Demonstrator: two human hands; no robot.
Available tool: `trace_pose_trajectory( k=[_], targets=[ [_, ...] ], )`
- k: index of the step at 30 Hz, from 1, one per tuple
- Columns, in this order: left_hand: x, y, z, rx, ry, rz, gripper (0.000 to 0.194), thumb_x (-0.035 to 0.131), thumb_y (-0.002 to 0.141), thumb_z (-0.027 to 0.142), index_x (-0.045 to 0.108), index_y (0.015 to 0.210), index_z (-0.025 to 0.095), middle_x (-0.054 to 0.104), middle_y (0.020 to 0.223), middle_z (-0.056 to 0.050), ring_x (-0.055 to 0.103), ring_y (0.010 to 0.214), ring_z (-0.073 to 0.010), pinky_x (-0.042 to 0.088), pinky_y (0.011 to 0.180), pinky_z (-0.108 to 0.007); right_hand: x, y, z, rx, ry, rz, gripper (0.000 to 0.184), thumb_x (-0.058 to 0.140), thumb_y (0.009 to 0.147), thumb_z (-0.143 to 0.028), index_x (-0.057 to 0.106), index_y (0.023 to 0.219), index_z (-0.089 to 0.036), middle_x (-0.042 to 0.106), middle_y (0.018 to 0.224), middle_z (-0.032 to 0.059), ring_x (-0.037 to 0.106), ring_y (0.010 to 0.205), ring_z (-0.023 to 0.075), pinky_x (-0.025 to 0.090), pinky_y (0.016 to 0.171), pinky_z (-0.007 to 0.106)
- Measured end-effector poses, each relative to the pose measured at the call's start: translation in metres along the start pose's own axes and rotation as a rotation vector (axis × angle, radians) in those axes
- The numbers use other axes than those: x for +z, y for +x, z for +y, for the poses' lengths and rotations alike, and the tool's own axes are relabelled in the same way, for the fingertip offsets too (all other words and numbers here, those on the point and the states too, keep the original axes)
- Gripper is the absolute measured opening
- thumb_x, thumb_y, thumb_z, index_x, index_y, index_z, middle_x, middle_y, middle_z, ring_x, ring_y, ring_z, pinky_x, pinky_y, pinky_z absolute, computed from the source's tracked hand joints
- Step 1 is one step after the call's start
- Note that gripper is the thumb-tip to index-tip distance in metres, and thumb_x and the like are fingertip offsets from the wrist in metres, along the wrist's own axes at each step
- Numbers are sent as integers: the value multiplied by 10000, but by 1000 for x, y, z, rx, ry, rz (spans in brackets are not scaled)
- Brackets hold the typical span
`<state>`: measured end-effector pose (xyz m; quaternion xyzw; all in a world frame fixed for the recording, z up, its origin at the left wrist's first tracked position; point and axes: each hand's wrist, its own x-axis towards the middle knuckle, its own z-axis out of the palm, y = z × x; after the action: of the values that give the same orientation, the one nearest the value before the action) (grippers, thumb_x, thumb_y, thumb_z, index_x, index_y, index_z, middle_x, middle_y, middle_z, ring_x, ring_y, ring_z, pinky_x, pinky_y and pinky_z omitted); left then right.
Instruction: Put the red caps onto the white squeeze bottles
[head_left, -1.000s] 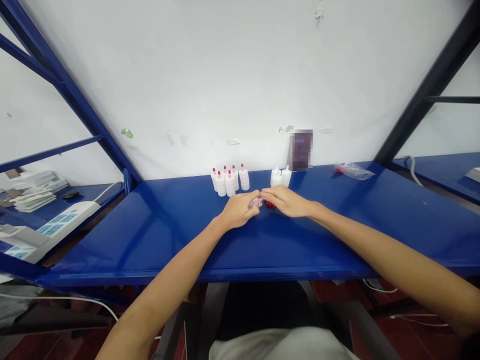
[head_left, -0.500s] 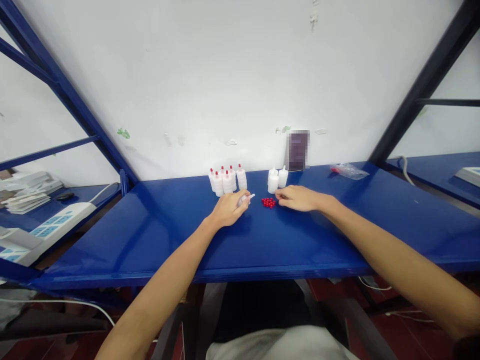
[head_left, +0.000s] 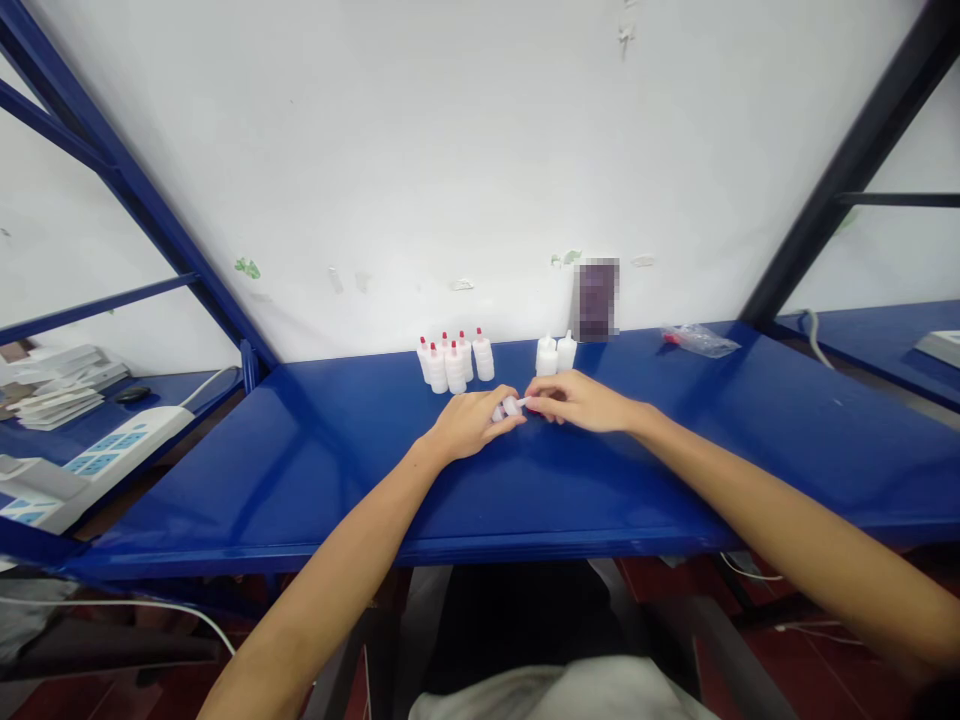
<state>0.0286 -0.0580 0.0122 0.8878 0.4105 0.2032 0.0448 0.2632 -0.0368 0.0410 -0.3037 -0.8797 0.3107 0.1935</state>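
My left hand [head_left: 476, 422] is closed around a small white squeeze bottle [head_left: 512, 406], tilted so its narrow nozzle points right. The fingertips of my right hand [head_left: 574, 400] pinch together at the nozzle's tip. A bit of red cap [head_left: 532, 406] shows at those fingertips; the rest is covered by the hand. The pile of loose red caps is mostly hidden behind my right hand. Several white bottles with red caps [head_left: 448, 366] stand upright beyond my left hand. White bottles without red caps [head_left: 547, 355] stand behind my right hand.
A clear plastic bag [head_left: 705, 341] with something red lies at the back right of the blue table [head_left: 315, 480]. A pixelated dark upright object [head_left: 598, 300] leans by the wall. Power strips [head_left: 112, 450] and stacked white pieces [head_left: 60, 385] lie at the left.
My right hand has moved left from beside the red caps to the bottle's nozzle. My left hand has shifted slightly right with the bottle. The two hands now meet.
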Motion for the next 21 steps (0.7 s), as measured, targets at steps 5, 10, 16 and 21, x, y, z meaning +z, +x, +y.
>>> trace_pose_trajectory(
  k=[5, 10, 16, 21],
  targets=[
    [0, 1, -3, -65, -64, 36, 560, 453, 928, 584, 481, 1359, 227, 708, 1000, -65, 663, 851, -229, 457, 733, -295, -7, 0, 3, 2, -74, 78, 315, 404, 965, -405, 588, 844, -181, 637, 676, 12, 572, 605, 138, 394, 612, 249],
    [1, 4, -14, -119, -146, 87, 447, 410, 958, 545, 657, 1058, 186, 716, 903, -64, 654, 783, -210, 462, 717, -294, -30, -3, 39, 305, -531, 225, 237, 489, 893, -305, 632, 759, -173, 671, 742, 72, 564, 631, 175, 340, 607, 288],
    [2, 7, -18, -105, -155, 118, 430, 412, 962, 517, 665, 1004, 171, 707, 845, -52, 639, 752, -197, 440, 703, -286, -30, 1, 63, 465, -550, 262, 277, 514, 910, -376, 661, 779, -180, 700, 806, 94, 617, 726, 206, 363, 623, 287],
    [1, 6, -16, -112, -178, 123, 428, 406, 966, 505, 667, 987, 167, 700, 820, -43, 624, 721, -184, 431, 686, -279, -33, -1, 49, 403, -467, 327, 307, 500, 886, -357, 643, 679, -182, 680, 727, 68, 595, 680, 200, 358, 628, 299]
  ],
)
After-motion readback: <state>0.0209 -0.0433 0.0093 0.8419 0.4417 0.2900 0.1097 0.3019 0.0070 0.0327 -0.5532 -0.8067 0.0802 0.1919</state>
